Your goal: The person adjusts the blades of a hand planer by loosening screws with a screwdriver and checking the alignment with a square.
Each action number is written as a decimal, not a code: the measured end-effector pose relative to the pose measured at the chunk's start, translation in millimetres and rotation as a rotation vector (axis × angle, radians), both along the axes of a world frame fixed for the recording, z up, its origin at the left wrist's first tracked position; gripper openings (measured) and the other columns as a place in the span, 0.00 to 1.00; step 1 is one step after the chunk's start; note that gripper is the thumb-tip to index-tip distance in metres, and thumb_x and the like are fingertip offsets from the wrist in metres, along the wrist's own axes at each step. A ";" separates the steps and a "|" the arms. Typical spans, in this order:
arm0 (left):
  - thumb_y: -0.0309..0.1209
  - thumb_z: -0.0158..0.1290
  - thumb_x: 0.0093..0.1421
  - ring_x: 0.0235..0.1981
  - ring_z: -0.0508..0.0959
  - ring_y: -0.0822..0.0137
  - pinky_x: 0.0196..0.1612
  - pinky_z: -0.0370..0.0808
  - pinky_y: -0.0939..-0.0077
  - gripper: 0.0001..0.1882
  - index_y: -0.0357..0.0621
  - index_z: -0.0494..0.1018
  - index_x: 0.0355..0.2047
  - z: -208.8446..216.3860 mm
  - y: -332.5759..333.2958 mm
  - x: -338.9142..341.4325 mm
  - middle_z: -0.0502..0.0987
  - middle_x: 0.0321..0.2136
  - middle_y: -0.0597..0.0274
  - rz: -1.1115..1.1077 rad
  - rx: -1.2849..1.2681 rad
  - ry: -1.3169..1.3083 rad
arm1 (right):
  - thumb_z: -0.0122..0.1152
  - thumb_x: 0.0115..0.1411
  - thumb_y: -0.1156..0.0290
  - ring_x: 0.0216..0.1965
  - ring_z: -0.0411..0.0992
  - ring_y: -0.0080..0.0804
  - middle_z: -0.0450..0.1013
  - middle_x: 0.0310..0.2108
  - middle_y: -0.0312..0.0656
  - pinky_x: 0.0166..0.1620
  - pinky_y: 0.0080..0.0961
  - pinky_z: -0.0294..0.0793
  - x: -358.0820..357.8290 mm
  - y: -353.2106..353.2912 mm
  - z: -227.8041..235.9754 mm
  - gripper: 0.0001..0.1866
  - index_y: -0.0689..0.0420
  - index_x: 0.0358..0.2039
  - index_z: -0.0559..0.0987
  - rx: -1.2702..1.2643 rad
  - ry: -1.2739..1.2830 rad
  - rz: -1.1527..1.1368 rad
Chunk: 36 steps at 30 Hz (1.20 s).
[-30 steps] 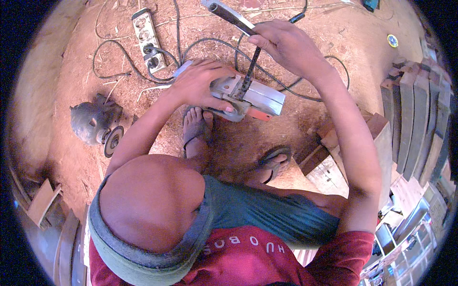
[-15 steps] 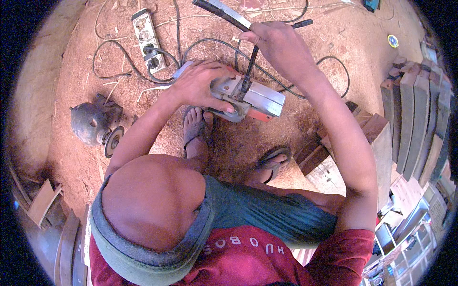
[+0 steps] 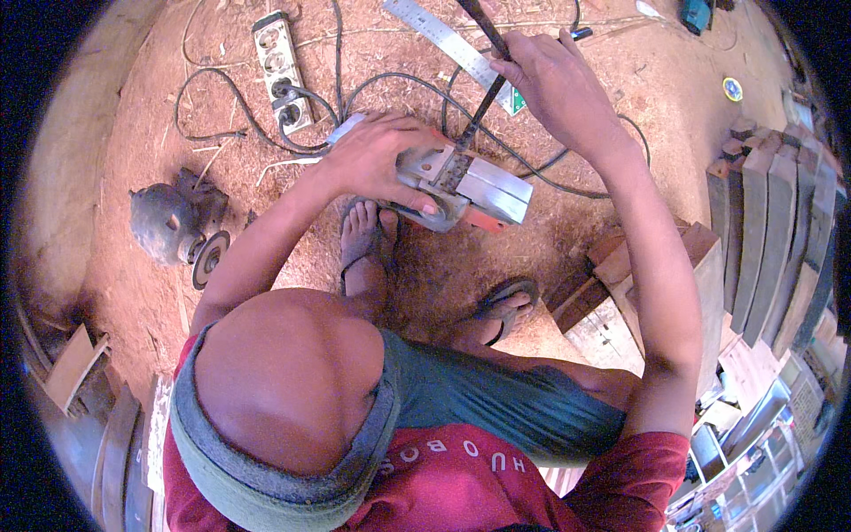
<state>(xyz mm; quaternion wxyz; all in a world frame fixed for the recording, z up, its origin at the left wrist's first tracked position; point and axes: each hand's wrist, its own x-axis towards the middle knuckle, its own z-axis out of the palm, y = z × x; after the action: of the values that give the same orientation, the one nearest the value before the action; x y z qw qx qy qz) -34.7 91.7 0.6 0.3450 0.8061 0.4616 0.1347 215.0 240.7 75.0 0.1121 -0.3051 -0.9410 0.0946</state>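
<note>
My left hand [image 3: 381,160] lies over an electric hand planer [image 3: 503,188], pressing it from the left with the thumb on its near side. The planer's flat silver sole faces up, and an orange-red part shows on its near side. My right hand [image 3: 558,89] is closed around the dark bar handle of a wrench [image 3: 481,115]. The wrench shaft slants down, and its lower end meets the slot across the planer's sole. My right fingers hide where handle and shaft join.
A steel try square [image 3: 443,43] lies beyond the wrench. Cables run from a power strip [image 3: 282,71] at far left. An angle grinder [image 3: 173,226] rests on the left ground. Stacked curved wood pieces [image 3: 762,230] stand at right, wooden blocks [image 3: 620,257] nearer. My feet flank the planer's near side.
My right hand has moved right and slightly nearer, swinging the wrench handle clockwise. More of the try square shows now. My left hand stays on the planer.
</note>
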 end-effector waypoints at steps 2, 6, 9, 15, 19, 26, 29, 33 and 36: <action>0.67 0.71 0.40 0.60 0.77 0.49 0.63 0.70 0.50 0.50 0.51 0.79 0.59 1.4 -2.3 -2.5 0.80 0.56 0.56 0.015 0.031 -0.009 | 0.53 0.75 0.56 0.51 0.77 0.54 0.79 0.41 0.51 0.66 0.61 0.66 0.7 5.2 -1.5 0.16 0.55 0.51 0.75 -0.002 -0.055 0.039; 0.67 0.70 0.41 0.60 0.77 0.50 0.63 0.70 0.50 0.50 0.51 0.79 0.59 6.3 -0.1 -0.8 0.81 0.56 0.56 0.003 0.015 -0.019 | 0.51 0.76 0.54 0.52 0.78 0.55 0.80 0.42 0.52 0.67 0.66 0.64 6.6 1.9 -13.0 0.18 0.54 0.55 0.74 0.021 -0.014 0.096; 0.68 0.70 0.41 0.60 0.77 0.50 0.63 0.70 0.50 0.49 0.50 0.79 0.59 0.5 -3.5 -3.1 0.81 0.56 0.56 0.014 0.021 -0.009 | 0.55 0.74 0.58 0.56 0.75 0.53 0.78 0.50 0.51 0.70 0.58 0.63 1.8 -5.2 -11.0 0.18 0.58 0.53 0.77 -0.042 -0.114 0.075; 0.68 0.70 0.41 0.59 0.78 0.50 0.62 0.70 0.50 0.49 0.49 0.79 0.58 3.4 -1.6 -1.5 0.81 0.55 0.56 0.004 0.037 -0.005 | 0.55 0.74 0.57 0.57 0.75 0.51 0.78 0.50 0.49 0.71 0.58 0.62 2.7 -6.6 -8.9 0.18 0.57 0.54 0.77 -0.053 -0.113 0.070; 0.68 0.70 0.42 0.59 0.78 0.51 0.62 0.70 0.50 0.49 0.50 0.79 0.58 2.2 -1.7 -1.5 0.81 0.55 0.56 0.001 0.055 -0.011 | 0.55 0.74 0.57 0.57 0.75 0.50 0.79 0.49 0.49 0.72 0.58 0.61 2.4 -6.4 -8.6 0.18 0.57 0.54 0.77 -0.053 -0.125 0.095; 0.68 0.70 0.41 0.59 0.78 0.51 0.61 0.70 0.50 0.49 0.51 0.79 0.58 6.1 -3.2 -0.8 0.81 0.55 0.57 0.015 0.059 0.010 | 0.55 0.73 0.55 0.55 0.76 0.49 0.80 0.46 0.47 0.70 0.55 0.64 3.0 -4.3 -13.1 0.18 0.56 0.52 0.78 0.010 -0.077 0.123; 0.68 0.70 0.42 0.59 0.78 0.51 0.61 0.71 0.51 0.49 0.52 0.79 0.58 2.8 -3.3 -0.8 0.81 0.55 0.57 0.011 0.056 0.000 | 0.55 0.73 0.54 0.50 0.77 0.51 0.80 0.41 0.47 0.61 0.51 0.72 2.4 -3.8 -12.1 0.18 0.56 0.49 0.79 0.002 -0.051 0.122; 0.68 0.69 0.42 0.59 0.78 0.51 0.61 0.71 0.51 0.49 0.51 0.79 0.58 0.8 -2.8 -0.7 0.81 0.55 0.56 0.009 0.053 -0.006 | 0.53 0.75 0.52 0.43 0.77 0.54 0.79 0.33 0.48 0.46 0.49 0.74 0.2 -4.8 -12.8 0.18 0.55 0.42 0.79 -0.029 -0.011 0.065; 0.68 0.69 0.42 0.59 0.78 0.50 0.61 0.71 0.50 0.49 0.51 0.79 0.58 -2.8 -2.1 -0.9 0.81 0.55 0.56 0.000 0.052 -0.018 | 0.53 0.75 0.48 0.38 0.81 0.55 0.82 0.31 0.51 0.43 0.51 0.79 -5.3 -3.3 -5.9 0.23 0.56 0.37 0.82 -0.039 -0.028 0.046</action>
<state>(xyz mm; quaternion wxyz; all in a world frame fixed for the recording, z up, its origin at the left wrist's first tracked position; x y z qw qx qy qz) -35.6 89.6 -2.2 0.3282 0.8136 0.4547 0.1537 209.7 237.5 69.1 0.0907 -0.2866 -0.9472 0.1114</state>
